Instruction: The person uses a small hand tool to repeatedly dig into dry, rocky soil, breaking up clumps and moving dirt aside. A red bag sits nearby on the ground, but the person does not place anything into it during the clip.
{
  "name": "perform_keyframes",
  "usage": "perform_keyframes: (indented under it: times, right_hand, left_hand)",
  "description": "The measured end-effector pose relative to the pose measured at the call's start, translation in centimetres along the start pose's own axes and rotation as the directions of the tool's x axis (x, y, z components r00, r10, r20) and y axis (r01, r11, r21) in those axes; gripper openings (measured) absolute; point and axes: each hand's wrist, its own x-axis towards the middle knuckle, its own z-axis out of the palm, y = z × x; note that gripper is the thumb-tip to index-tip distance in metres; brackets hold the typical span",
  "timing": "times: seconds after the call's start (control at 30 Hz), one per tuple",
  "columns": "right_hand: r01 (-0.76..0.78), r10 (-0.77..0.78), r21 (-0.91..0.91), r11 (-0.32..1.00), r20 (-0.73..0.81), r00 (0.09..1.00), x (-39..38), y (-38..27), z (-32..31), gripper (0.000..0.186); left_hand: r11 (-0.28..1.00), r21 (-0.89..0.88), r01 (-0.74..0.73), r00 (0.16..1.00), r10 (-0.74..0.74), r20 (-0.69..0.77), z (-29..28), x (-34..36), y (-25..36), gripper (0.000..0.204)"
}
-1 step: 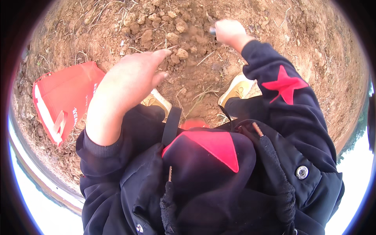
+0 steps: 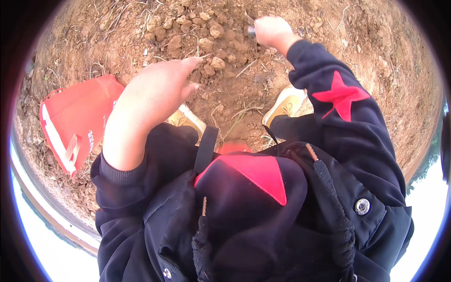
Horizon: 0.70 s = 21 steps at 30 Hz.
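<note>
The right hand (image 2: 273, 32) is clenched around a tool (image 2: 252, 31), kind unclear, beside loose clods (image 2: 216, 31); whether it touches soil (image 2: 376, 61), I cannot tell. The left hand (image 2: 157, 91) has thumb and fingers spread, near a red bag (image 2: 77, 110).

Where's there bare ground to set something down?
Most room: fairly bare soil right of the right hand and sleeve. Smaller patch: beyond the bag, left of the left hand. Crowded: clods between the hands; dry stalks between the shoes.
</note>
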Motion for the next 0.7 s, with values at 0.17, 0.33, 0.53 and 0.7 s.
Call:
perform_keyframes:
  times: [0.17, 0.33, 0.53, 0.7]
  right_hand:
    - [0.017, -0.013, -0.128, 0.992, 0.033, 0.999, 2.1, 3.4, -1.5, 0.023]
    - [0.110, -0.120, -0.113, 0.988, -0.092, 0.988, 0.2, 8.7, 3.2, 0.033]
    - [0.057, -0.058, -0.016, 0.998, -0.083, 0.995, -0.3, 9.2, 6.5, 0.032]
    - [-0.046, 0.047, 0.185, 0.982, 0.003, 0.999, -1.6, 5.6, 11.1, 0.052]
  left_hand:
    - [0.999, 0.014, -0.033, 0.999, 0.034, -0.034, 0.9, 2.0, 0.2, 0.047]
    - [0.999, -0.014, 0.038, 0.999, -0.038, -0.024, 2.0, 0.8, 0.8, 0.047]
    - [0.981, -0.007, 0.194, 0.972, -0.191, 0.135, 2.8, 1.3, 0.4, 0.047]
    - [0.976, -0.012, 0.216, 0.955, -0.209, 0.209, 3.5, 3.4, -0.8, 0.047]
